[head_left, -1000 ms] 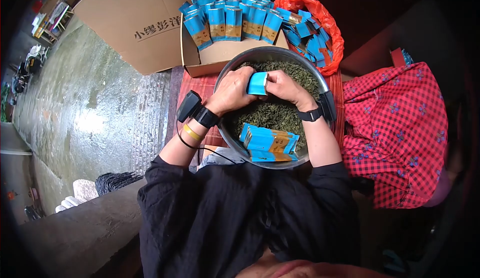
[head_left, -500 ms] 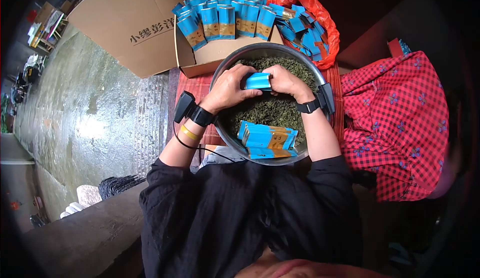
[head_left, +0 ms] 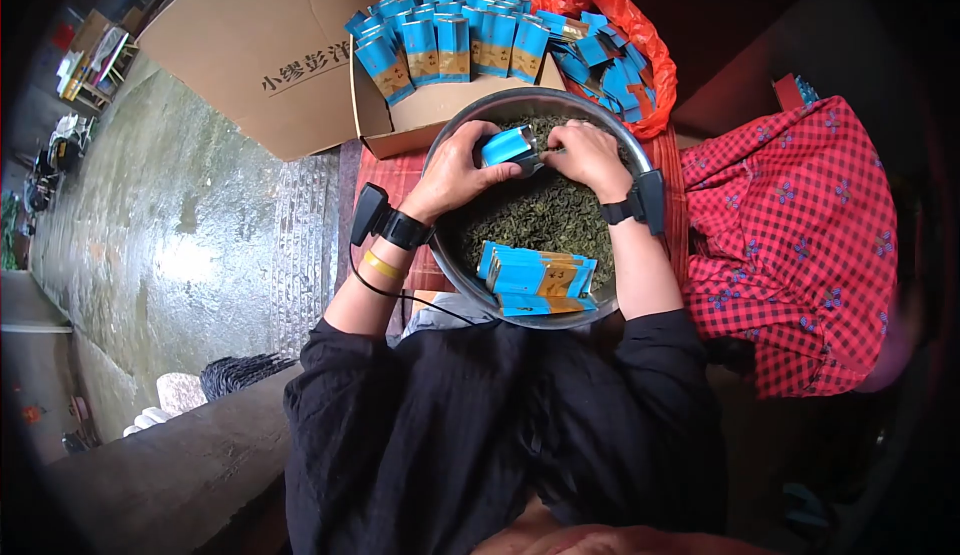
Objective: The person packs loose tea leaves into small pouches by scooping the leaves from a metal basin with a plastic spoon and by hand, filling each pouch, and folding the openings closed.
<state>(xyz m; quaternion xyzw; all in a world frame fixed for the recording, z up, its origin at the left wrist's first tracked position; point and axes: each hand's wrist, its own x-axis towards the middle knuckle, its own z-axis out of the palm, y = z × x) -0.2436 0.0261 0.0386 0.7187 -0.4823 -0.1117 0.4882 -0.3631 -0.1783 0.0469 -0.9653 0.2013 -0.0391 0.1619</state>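
Note:
My left hand [head_left: 447,177] is closed around a small blue packet [head_left: 508,147], whose opened end faces right. Close to that end, my right hand [head_left: 588,160] has its fingers pinched together, with a bit of dark green tea leaves at the tips. Both hands are over a round metal basin [head_left: 447,247] filled with loose dark green tea leaves [head_left: 530,217]. A pile of flat blue and gold packets [head_left: 540,277] lies on the leaves at the basin's near side.
Behind the basin, a cardboard box [head_left: 385,142] holds rows of standing blue and gold packets [head_left: 450,40]. Beside it, a red plastic bag [head_left: 655,50] contains loose blue packets. Red checked cloth [head_left: 790,255] hangs at the right; wet concrete floor [head_left: 190,205] lies to the left.
My right hand has moved slightly right, away from the packet's end. The packet in my left hand has tilted, and its opened end now shows.

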